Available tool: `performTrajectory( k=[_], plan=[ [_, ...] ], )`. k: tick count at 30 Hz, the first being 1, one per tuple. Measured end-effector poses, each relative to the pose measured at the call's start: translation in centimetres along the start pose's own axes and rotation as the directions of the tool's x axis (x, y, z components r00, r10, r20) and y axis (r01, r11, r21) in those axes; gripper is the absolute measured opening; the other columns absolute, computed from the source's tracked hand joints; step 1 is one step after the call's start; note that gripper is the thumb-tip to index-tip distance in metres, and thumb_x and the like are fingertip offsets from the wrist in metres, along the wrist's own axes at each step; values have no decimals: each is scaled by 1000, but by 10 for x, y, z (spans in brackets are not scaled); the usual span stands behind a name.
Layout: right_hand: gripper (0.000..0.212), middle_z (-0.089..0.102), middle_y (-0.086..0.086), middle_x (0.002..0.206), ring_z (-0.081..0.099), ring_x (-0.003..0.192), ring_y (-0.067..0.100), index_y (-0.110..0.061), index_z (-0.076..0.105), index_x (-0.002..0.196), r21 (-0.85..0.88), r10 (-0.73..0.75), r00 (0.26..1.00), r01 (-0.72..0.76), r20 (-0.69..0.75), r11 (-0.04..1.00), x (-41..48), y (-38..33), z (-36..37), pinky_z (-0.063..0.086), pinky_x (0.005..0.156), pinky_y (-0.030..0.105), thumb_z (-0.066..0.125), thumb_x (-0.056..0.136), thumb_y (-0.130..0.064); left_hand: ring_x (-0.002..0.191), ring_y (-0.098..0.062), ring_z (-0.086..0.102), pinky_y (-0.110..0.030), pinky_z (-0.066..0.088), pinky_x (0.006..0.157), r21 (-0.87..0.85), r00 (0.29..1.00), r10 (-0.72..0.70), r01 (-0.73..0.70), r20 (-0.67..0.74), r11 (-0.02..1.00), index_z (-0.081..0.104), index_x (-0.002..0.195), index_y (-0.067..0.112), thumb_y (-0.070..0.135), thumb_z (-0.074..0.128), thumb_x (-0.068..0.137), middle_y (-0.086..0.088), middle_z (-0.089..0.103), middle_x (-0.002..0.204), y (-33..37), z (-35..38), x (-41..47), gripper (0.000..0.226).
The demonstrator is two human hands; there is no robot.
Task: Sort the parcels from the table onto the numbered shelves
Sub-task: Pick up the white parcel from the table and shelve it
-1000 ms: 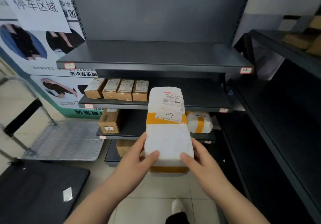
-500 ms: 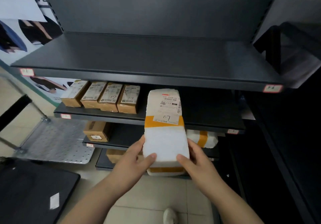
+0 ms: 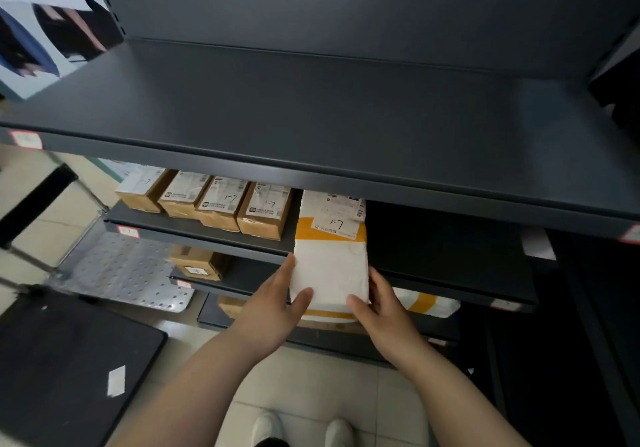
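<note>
A white padded parcel (image 3: 330, 259) with yellow tape and a label marked 1-7 is held at its near end by both hands. My left hand (image 3: 273, 304) grips its left side, thumb on top. My right hand (image 3: 381, 308) grips its right side. The parcel's far end reaches over the second shelf (image 3: 207, 230), just right of a row of several brown boxes (image 3: 265, 209) also marked 1-7. The top shelf (image 3: 311, 127) hides the parcel's far edge.
A lower shelf holds a brown box (image 3: 199, 263) and a white taped parcel (image 3: 427, 302). A metal trolley platform (image 3: 117, 270) stands at left and a black table (image 3: 59, 370) at lower left. Another dark rack (image 3: 588, 342) closes the right side.
I have stepped closer to the rack. Both hands have carried the white parcel forward, and its far end now lies over the second shelf beside the brown boxes.
</note>
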State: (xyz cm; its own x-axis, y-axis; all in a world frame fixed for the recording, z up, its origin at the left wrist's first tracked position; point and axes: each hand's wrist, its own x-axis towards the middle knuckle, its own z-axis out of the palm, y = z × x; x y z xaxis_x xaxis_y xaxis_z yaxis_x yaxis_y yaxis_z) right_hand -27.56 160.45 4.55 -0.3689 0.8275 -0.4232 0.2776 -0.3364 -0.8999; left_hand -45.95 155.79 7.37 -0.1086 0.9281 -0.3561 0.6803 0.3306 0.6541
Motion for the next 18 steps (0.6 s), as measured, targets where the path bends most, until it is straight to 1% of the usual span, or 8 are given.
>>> performTrajectory(
  k=[3,6,7,9,11,14,16,18],
  plan=[
    [69,33,-7,152,38,124,6,-37,12,150,-121,-8,999,4,-31,993,8,-4,6,40,98,27,54,95,-33,132,-9,37,-32,34,112,170,999,37,-31,-28,985,-6,153,27,45,36,100,8,6,162,-7,-5,13,70],
    [72,-7,-19,158,9,145,9,-42,-8,148,-447,-135,982,63,-130,892,4,-15,7,28,112,34,44,98,-42,149,-13,-3,-33,6,122,405,988,145,-110,-56,908,-15,150,27,56,11,99,11,-19,157,-10,-8,12,64],
    [72,-21,-23,152,-9,145,5,-43,-16,144,-593,-194,973,82,-128,801,-1,-21,7,18,118,34,39,98,-45,148,-13,-6,-33,3,121,473,973,209,-138,-102,870,-13,151,25,60,0,95,8,-16,158,-11,-8,10,67],
    [69,-35,-21,146,-30,137,-1,-40,-25,138,-793,-334,939,145,-78,592,-11,-23,11,-1,120,29,31,99,-48,148,-20,14,-39,17,121,569,930,335,-194,-154,799,10,154,16,54,-4,98,-3,12,160,-9,-3,5,69],
    [67,-13,-6,159,-17,144,7,-28,-8,149,-905,-461,888,188,-10,381,-19,-15,17,3,118,30,31,98,-47,144,-23,25,-41,22,113,596,890,438,-285,-126,751,28,148,11,44,5,103,-9,34,153,-15,11,4,60],
    [64,28,5,154,13,146,18,-14,23,148,-937,-438,897,199,56,287,-17,3,27,13,113,38,31,93,-46,145,-20,13,-38,14,113,643,866,500,-369,-24,671,28,147,10,38,6,104,-9,37,151,-22,23,10,57],
    [59,36,6,151,21,143,18,-13,28,145,-950,-405,912,179,62,257,-10,8,34,15,111,39,23,97,-47,145,-19,9,-39,12,113,683,839,544,-389,-14,618,19,151,9,35,18,103,-9,36,152,-31,24,19,55],
    [59,37,5,150,24,140,16,-14,29,145,-963,-399,916,139,36,232,0,10,36,15,110,39,12,100,-48,146,-20,11,-39,12,113,697,833,552,-417,36,584,10,151,12,31,45,88,-9,33,153,-36,19,27,75]
  ],
)
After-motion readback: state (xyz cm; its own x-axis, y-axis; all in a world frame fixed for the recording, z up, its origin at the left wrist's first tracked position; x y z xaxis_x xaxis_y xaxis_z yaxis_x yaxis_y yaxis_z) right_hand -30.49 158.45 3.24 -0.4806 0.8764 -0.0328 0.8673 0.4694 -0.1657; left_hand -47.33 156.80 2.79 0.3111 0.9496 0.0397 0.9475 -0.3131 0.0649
